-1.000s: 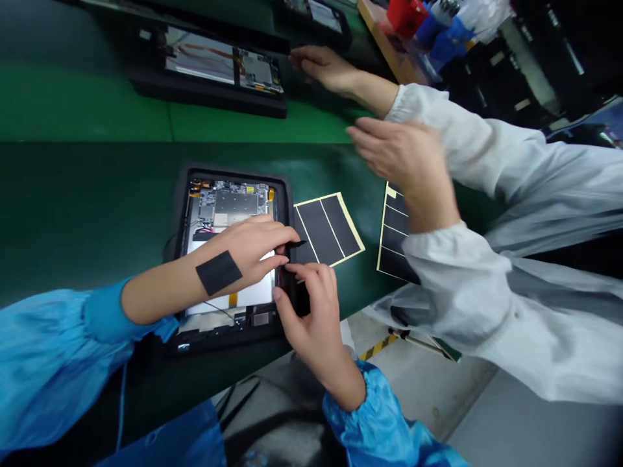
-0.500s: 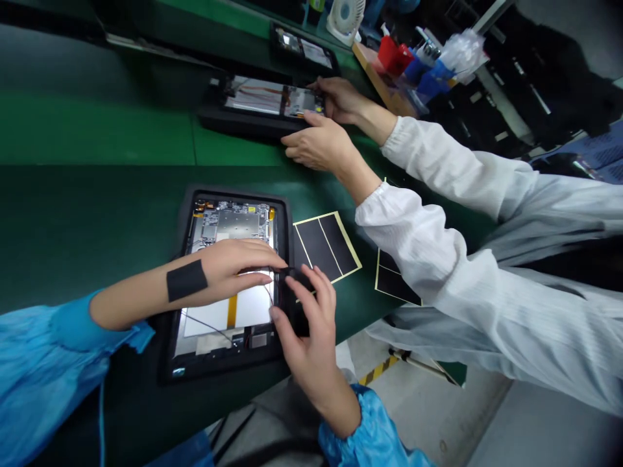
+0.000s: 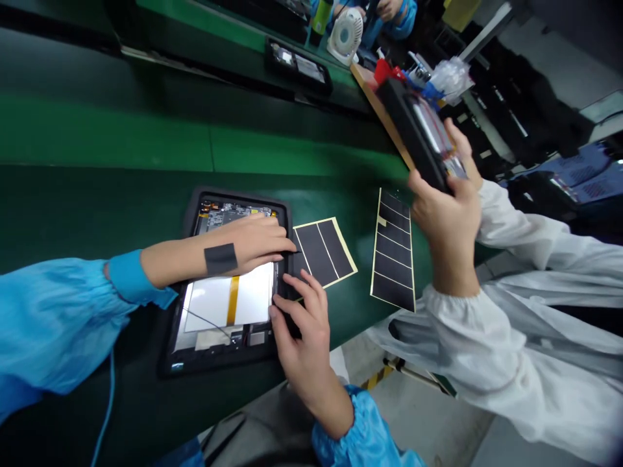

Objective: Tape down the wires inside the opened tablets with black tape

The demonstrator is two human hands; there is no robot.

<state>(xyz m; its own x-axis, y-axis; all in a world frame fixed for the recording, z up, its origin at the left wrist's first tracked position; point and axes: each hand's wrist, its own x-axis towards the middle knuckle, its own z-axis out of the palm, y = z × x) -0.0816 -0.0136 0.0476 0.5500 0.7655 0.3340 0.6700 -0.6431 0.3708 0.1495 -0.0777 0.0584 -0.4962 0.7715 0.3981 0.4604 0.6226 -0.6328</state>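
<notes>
The dark green worktop is partly covered by an open electronic device beneath the hands. To their right, a sheet of black rectangles is laid; farther right, a longer, narrower sheet.

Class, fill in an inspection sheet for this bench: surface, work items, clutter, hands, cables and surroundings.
Surface: dark green tabletop, with a brighter green strip behind.
Work items: open device, insides exposed; beside it, a sheet of black pieces.
Clutter: a second sheet farther right.
Hands: left hand lies over the device, black patch on its wrist; right hand at the device's right edge. Grip of either: cannot tell.
Cables: blue cord hangs below the left sleeve; thin wire crosses the device.
Surroundings: white-sleeved co-worker holds another device; small white fan behind.
</notes>
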